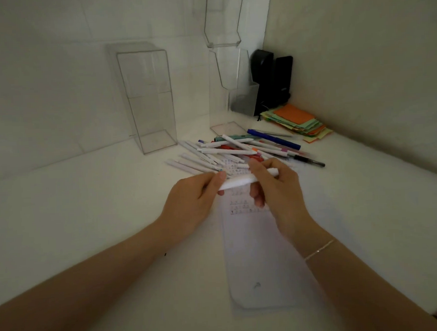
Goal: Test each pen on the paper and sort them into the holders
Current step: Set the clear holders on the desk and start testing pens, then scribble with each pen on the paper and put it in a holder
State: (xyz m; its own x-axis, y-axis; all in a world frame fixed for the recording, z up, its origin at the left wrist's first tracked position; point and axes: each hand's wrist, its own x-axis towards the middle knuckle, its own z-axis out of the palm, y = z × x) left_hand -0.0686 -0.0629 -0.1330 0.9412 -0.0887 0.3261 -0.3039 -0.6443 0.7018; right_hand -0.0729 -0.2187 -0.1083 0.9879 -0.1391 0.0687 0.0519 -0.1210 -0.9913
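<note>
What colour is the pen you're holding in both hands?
White pen, seen in the head view, over the paper.

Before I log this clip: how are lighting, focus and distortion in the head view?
Head view: dim, greenish light; wide-angle bending at the edges; the white pen in both hands (left hand, right hand) looks overexposed and soft; marks on the paper are faint.

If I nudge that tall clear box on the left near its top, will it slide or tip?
The tall clear box probably tips: it stands high on a narrow base. It looks empty and thin-walled, so likely light. On the smooth white desk, a low push would more likely slide it.
</note>
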